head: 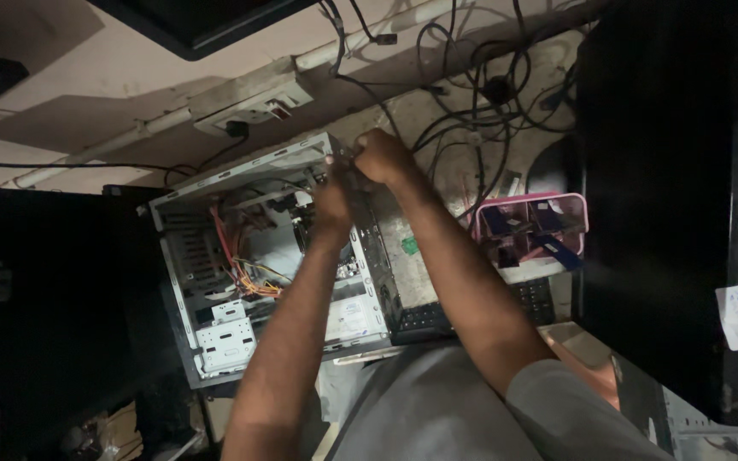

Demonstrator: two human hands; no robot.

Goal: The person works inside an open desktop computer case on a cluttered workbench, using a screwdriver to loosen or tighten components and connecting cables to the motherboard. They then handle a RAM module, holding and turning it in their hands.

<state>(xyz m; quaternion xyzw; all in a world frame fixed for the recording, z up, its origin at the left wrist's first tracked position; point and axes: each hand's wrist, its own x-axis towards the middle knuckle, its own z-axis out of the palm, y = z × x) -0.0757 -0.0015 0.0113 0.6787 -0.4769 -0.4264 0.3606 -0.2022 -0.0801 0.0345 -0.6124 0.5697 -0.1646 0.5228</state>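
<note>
An open desktop computer case (215, 256) lies on its side on the floor, with red, yellow and orange wires (245, 269) and metal drive bays inside. My left hand (332, 203) reaches into the case near its upper right edge. My right hand (379, 155) is closed on the case's top corner by the rear panel. The two hands meet there, and what the fingers pinch is hidden. A dark side panel (399, 256) leans along the case's right side.
A tangle of black cables (471, 94) lies behind the case by a white power strip (254, 102). A pink tray (530, 224) of small parts rests on a black keyboard (540, 299). A tall black cabinet (676, 196) stands at right.
</note>
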